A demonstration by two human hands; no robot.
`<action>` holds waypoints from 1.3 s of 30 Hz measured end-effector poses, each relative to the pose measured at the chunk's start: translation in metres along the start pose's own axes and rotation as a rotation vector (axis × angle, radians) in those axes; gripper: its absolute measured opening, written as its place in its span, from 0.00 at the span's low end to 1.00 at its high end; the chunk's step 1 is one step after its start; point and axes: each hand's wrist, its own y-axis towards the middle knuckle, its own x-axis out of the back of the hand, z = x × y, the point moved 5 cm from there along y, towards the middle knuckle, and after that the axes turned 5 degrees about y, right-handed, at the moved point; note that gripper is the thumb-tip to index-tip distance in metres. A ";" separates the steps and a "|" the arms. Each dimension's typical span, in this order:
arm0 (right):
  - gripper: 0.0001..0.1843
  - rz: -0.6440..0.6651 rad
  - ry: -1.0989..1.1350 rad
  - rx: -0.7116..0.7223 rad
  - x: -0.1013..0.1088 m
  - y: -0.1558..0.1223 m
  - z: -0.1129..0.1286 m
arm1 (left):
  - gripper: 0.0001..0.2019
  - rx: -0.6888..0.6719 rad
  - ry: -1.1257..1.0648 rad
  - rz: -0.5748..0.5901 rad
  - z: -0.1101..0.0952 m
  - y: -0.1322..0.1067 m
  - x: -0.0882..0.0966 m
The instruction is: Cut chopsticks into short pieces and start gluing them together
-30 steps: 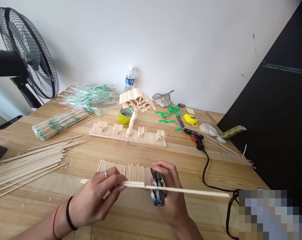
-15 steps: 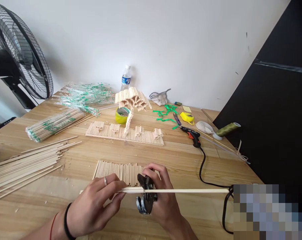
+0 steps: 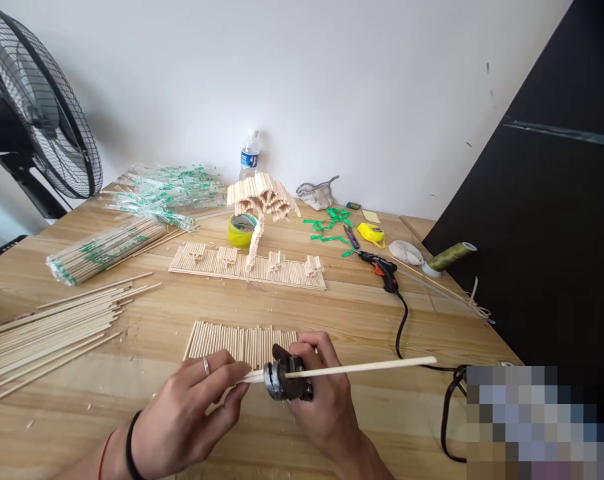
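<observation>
Jutting in at L edge: blk fan (image 3: 37, 113), cut off by view, rim nr far L side of table (image 3: 417, 417).
Loose sticks (image 3: 57, 320): spread on table, running out of view at L; R tips ragged.
Wrapped bundle (image 3: 107, 250): behind loose sticks, lying diag. in clear plastic w/ grn print.
Wrappers (image 3: 167, 190): heaped behind bundle, nr wall (image 3: 357, 100).
L hand (image 3: 189, 410): thumb + fingertips narrow, pinching the stick (image 3: 367, 367); in front of slat panel.
Slat panel (image 3: 232, 341): flat, back edge uneven, front partly hidden by hands; bare wood btwn its back edge & base (image 3: 209, 267).
Tree model (image 3: 262, 193): upright on base, small stick pieces (image 3: 275, 261) either side; bottle (image 3: 249, 160) + yellow tape roll (image 3: 239, 235) behind.
Dark tool (image 3: 275, 381): head at stick, just R of L fingertips; can't tell if jaws are closed.
R hand (image 3: 327, 393): fingers curled rnd tool; bare wood btwn wrists.
Stick: long end past tool to R, tilted slightly up, tip nr cord (image 3: 405, 320) in view.
Grn strips (image 3: 338, 217): strewn twd back, purple knife (image 3: 351, 238) + yellow tool (image 3: 371, 233) beside.
Glue gun (image 3: 383, 272): R of base, on table; cord runs to front R, open tabletop btwn it & R hand.
Olive roll (image 3: 451, 257): tilted, at R edge, nr blk panel (image 3: 547, 220) bounding that side.
</observation>
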 end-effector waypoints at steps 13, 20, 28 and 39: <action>0.07 0.027 -0.151 -0.041 0.009 0.003 -0.020 | 0.06 0.215 0.069 -0.103 0.047 0.016 0.030; 0.08 0.109 -0.060 -0.038 0.010 0.006 -0.014 | 0.11 0.416 0.420 -0.177 0.103 0.010 0.047; 0.11 0.085 -0.111 0.031 0.013 0.003 -0.002 | 0.15 0.393 0.037 -0.052 0.082 0.016 0.034; 0.14 0.094 -0.090 0.092 0.010 0.003 0.009 | 0.16 0.295 -0.542 0.286 0.011 0.008 -0.003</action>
